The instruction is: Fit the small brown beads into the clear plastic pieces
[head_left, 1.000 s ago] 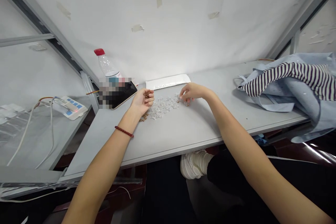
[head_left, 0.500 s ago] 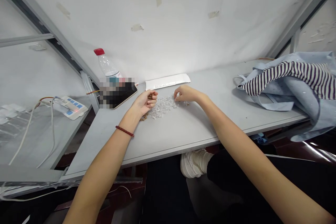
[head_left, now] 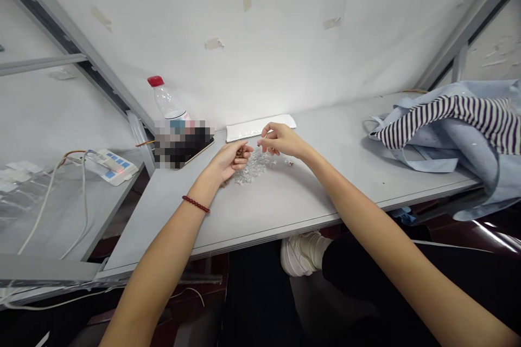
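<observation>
Several small brown bead-like pieces (head_left: 241, 154) lie in the palm of my left hand (head_left: 230, 161), whose fingers curl up around them. Just to its right and a little higher, my right hand (head_left: 281, 140) pinches a tiny brown piece (head_left: 259, 144) at its fingertips; the piece is too small to make out well. A pile of clear, shiny pieces (head_left: 254, 168) spreads over the grey tabletop beneath both hands. Some brown pieces (head_left: 223, 184) rest on the table beside my left wrist, partly hidden by it.
Behind the pile, a long white tray-like piece (head_left: 244, 129) lies along the wall. To the left are a black phone (head_left: 193, 147), a red-capped bottle (head_left: 166, 103) and a power strip (head_left: 116, 167). Light blue and striped cloth (head_left: 435, 124) covers the table's right end.
My right hand has lifted from the right side of the clear pile and moved left towards my left hand. My left hand stays almost in place, still cupped around the brown pieces.
</observation>
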